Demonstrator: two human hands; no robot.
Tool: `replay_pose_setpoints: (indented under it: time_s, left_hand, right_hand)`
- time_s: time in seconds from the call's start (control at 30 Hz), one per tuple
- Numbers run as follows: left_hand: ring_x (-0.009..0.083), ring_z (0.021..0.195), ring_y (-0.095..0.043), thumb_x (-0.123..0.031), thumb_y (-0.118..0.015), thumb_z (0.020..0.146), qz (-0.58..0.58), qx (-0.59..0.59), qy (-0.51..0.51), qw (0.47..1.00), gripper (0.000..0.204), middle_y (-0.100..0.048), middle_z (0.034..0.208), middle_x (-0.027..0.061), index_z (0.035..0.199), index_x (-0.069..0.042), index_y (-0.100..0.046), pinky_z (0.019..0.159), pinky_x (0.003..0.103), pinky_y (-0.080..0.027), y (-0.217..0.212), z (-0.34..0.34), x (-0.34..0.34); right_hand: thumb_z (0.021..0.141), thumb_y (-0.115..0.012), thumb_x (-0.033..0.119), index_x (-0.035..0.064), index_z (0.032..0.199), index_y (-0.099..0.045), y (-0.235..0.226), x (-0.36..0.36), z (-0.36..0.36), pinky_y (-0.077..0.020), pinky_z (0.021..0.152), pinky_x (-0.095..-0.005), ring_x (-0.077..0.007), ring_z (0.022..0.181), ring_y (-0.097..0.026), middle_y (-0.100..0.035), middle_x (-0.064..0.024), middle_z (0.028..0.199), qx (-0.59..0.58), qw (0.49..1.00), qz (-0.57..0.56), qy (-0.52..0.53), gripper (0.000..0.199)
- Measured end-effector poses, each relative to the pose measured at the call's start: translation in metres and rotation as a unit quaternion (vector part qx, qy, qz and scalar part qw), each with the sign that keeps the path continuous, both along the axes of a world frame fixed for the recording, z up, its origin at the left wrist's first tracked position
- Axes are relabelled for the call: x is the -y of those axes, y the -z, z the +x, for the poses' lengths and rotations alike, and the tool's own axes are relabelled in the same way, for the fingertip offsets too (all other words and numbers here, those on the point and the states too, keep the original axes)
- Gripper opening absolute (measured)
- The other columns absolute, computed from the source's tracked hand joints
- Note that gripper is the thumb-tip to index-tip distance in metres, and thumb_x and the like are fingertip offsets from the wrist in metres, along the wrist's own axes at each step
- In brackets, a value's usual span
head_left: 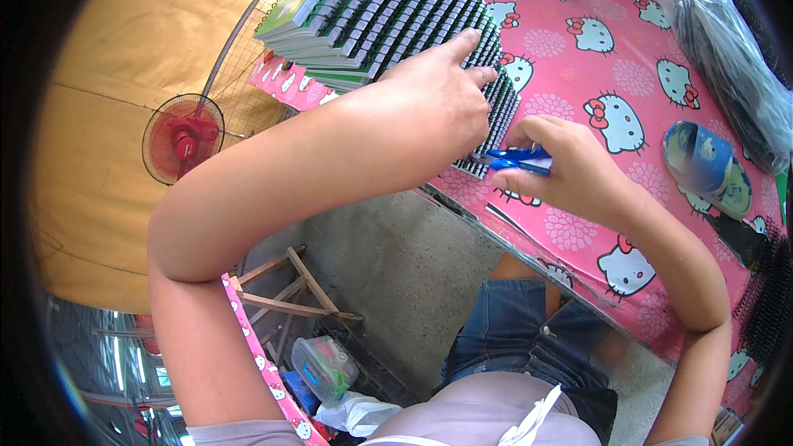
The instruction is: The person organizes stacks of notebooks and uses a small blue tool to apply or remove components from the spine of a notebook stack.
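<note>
Left arm bent sharply at the elbow, forearm crossing the view from lower left up to the bench (578, 74), which wears a pink cartoon-cat cover. Left hand (442, 103) lies palm down on a fanned stack of spiral-bound notebooks (388, 12), index finger stretched out along the row of black coil bindings, the other fingers curled loosely over the stack's near edge (pressing, not gripping).

Right arm comes in from the lower right, elbow low, forearm angled up and left over the bench edge. Right hand (562, 165) is closed around a blue-handled tool (516, 158), its blue tips pointing left and meeting the near corner of the notebook stack just below the left hand; whether it is pliers or cutters cannot be told.

Containers: a clear plastic bag (735, 58) at the far right of the bench holds dark coils or bindings. Below the bench, on the floor, a clear lidded plastic box (325, 367) holds small coloured items, too small to make out.

A blue patterned roll (706, 167) lies on the bench just right of the right hand. More black coils (764, 301) show at the right rim. A red standing fan (183, 139) sits well apart at the left, and a wooden frame (289, 289) rests on the concrete floor.
</note>
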State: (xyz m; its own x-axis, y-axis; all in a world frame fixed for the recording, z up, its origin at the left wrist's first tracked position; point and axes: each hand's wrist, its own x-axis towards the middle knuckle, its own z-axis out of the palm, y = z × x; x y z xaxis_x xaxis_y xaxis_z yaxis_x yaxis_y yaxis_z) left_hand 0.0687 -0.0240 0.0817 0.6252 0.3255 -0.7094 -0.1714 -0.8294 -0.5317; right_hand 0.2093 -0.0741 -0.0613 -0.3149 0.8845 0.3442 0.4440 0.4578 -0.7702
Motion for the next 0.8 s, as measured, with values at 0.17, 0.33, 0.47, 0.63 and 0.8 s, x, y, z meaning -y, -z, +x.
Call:
replay_pose_setpoints:
  time_s: [0.17, 0.33, 0.47, 0.63, 0.8]
  left_hand:
    - [0.0170, 0.128, -0.039, -0.017, -0.062, 0.073, -0.004, 0.042, -0.006, 0.999, 0.031, -0.057, 0.123, -0.0005, 0.103, -0.012, -0.066, 0.111, 0.043, -0.019, 0.005, -0.002, -0.003]
    - [0.0169, 0.129, -0.038, -0.017, -0.061, 0.075, -0.004, 0.017, -0.010, 1.000, 0.035, -0.056, 0.125, -0.0008, 0.109, -0.012, -0.064, 0.112, 0.044, -0.019, 0.008, -0.004, -0.006]
    - [0.0167, 0.131, -0.035, -0.022, -0.061, 0.077, 0.005, 0.016, 0.034, 0.999, 0.045, -0.051, 0.131, -0.0013, 0.122, -0.013, -0.057, 0.112, 0.046, -0.016, 0.015, -0.004, -0.002]
    - [0.0167, 0.131, -0.035, -0.025, -0.065, 0.073, 0.026, -0.046, -0.008, 0.999, 0.048, -0.053, 0.128, -0.0011, 0.119, -0.013, -0.059, 0.112, 0.046, -0.015, 0.012, 0.002, 0.002]
    - [0.0163, 0.130, -0.035, -0.024, -0.065, 0.073, 0.018, -0.035, -0.021, 0.999, 0.047, -0.053, 0.128, -0.0017, 0.118, -0.013, -0.060, 0.113, 0.045, -0.014, 0.011, 0.004, 0.002]
  right_hand:
    - [0.071, -0.074, 0.028, 0.0024, 0.092, -0.059, 0.013, 0.001, -0.002, -0.0478, 0.065, -0.0394, -0.0294, 0.075, -0.059, -0.057, -0.0120, 0.081, 0.040, 0.970, 0.227, 0.078, 0.036]
    - [0.077, -0.073, 0.032, -0.0016, 0.083, -0.061, -0.008, -0.014, 0.000, -0.0477, 0.052, -0.0296, -0.0182, 0.060, -0.062, -0.061, -0.0079, 0.067, -0.043, 0.973, -0.224, -0.039, 0.036]
    - [0.079, -0.072, 0.033, -0.0013, 0.084, -0.061, -0.018, -0.013, 0.002, -0.0480, 0.051, -0.0289, -0.0167, 0.059, -0.064, -0.061, -0.0066, 0.063, -0.086, 0.902, -0.422, -0.037, 0.036]
    - [0.074, -0.071, 0.029, 0.0020, 0.092, -0.057, 0.007, 0.005, 0.001, -0.0477, 0.069, -0.0391, -0.0328, 0.080, -0.060, -0.057, -0.0161, 0.085, 0.053, 0.995, 0.083, 0.033, 0.035]
    - [0.074, -0.072, 0.031, 0.0012, 0.086, -0.060, 0.016, -0.001, -0.007, -0.0479, 0.062, -0.0362, -0.0270, 0.070, -0.061, -0.059, -0.0135, 0.078, 0.058, 0.984, 0.161, 0.058, 0.035]
